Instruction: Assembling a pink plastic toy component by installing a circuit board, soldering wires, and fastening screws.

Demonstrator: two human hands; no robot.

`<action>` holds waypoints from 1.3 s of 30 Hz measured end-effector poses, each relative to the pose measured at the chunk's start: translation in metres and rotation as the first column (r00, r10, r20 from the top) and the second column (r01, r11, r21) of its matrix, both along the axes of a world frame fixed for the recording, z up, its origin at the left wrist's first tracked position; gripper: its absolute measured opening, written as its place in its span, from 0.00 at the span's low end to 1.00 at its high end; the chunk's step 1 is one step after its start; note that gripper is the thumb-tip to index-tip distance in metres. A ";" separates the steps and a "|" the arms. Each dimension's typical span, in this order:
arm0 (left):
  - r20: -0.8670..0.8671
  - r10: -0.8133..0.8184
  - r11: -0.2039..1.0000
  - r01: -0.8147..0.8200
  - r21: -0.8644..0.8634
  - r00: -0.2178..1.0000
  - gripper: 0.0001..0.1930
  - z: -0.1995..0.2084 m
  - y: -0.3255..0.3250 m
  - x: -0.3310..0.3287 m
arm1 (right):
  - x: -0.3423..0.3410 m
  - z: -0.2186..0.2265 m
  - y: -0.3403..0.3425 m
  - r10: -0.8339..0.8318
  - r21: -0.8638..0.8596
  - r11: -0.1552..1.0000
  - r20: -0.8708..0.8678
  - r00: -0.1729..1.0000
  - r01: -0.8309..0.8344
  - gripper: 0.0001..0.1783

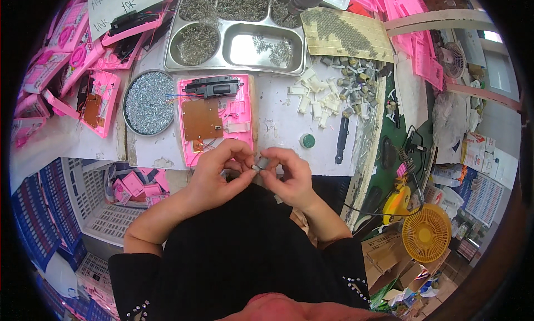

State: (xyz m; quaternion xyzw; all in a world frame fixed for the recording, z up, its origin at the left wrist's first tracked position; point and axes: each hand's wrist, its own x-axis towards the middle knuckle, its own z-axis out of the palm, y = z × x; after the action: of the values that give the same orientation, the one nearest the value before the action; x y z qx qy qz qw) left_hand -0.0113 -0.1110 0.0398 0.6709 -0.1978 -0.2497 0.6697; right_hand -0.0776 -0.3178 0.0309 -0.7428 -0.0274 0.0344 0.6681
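Close to my body, at the table's front edge, a small grey cylinder (262,162), perhaps a little motor, is pinched between both hands. My left hand (228,164) is closed, thumb and fingertips meeting at its left end, where a tiny pale bit shows. My right hand (290,176) grips it from the other side with bent fingers. Just beyond the hands lies a pink plastic housing (241,107) with a brown circuit board (201,120), a black module (214,87) and thin wires. A small green round cap (307,141) stands to the right of the hands.
A round tray of screws (149,104) sits left of the housing. Behind is a steel compartment tray (236,68) with small springs. White plastic parts (317,96), small metal cylinders (356,76) and a black strip (342,140) lie right. Pink housings (72,48) pile up left.
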 end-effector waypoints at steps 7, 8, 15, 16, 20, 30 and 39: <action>0.696 0.003 0.997 -0.053 0.050 0.718 0.17 -0.003 0.005 0.014 | 0.021 0.019 -0.002 -0.026 -0.171 0.985 0.073 0.997 0.038 0.23; 0.687 0.004 0.998 -0.050 0.046 0.727 0.16 -0.002 0.007 0.014 | 0.021 0.020 -0.007 0.081 -0.231 0.970 0.029 0.996 -0.072 0.21; 0.521 0.064 0.998 -0.065 -0.015 0.851 0.15 -0.002 0.014 0.015 | 0.034 0.019 0.004 0.117 -0.235 0.972 0.364 0.924 -0.031 0.19; 0.501 0.068 0.998 -0.068 -0.017 0.863 0.15 -0.002 0.014 0.015 | 0.035 0.018 0.005 0.123 -0.236 0.971 0.390 0.912 -0.030 0.19; 0.558 0.060 0.995 -0.096 0.036 0.828 0.14 -0.002 0.017 0.013 | 0.038 0.016 0.006 0.172 -0.259 0.963 0.410 0.896 -0.066 0.21; 0.468 0.219 0.968 -0.252 0.008 0.856 0.10 -0.012 0.016 0.007 | 0.043 0.014 0.008 0.146 -0.271 0.962 0.371 0.917 -0.043 0.21; 0.701 0.087 0.848 -0.423 0.321 0.707 0.08 0.001 0.011 0.062 | 0.043 0.005 -0.006 0.069 -0.268 0.963 0.354 0.933 0.031 0.18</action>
State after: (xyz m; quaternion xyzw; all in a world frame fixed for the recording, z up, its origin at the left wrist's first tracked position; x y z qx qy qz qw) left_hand 0.0505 -0.1003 0.0413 0.8743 -0.2595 0.0640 0.4051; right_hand -0.0346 -0.3243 0.0359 -0.8199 -0.1518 -0.0924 0.5443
